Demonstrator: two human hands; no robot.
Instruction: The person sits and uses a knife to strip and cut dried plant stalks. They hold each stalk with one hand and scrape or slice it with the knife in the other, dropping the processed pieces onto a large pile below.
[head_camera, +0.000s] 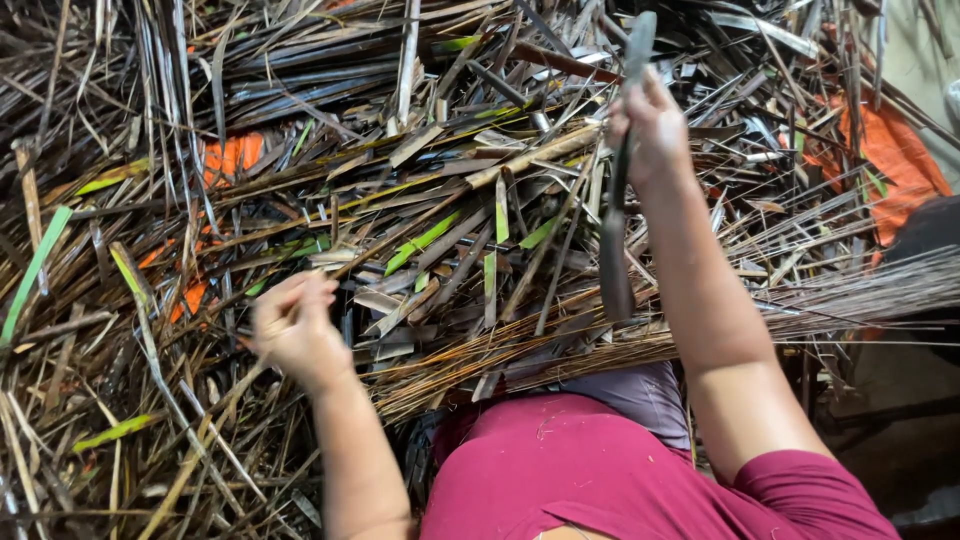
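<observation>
Gripping a long dark curved blade (618, 215) in the closed right hand (650, 125), the left hand (292, 325) pinches a thin dry palm-leaf strip (205, 425) over the littered leaf pile (440, 200); better keep strip taut, blade away from fingers.

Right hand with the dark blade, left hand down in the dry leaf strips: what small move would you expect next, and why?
Probably the left hand lifts one strip out of the leaf pile and brings it toward the blade. The right hand holds the blade up, closed around its handle, with nothing visibly against the edge. The left hand is blurred, fingers curled at a thin strip among the leaves. A bundle of thin ribs lies across the lap.
</observation>
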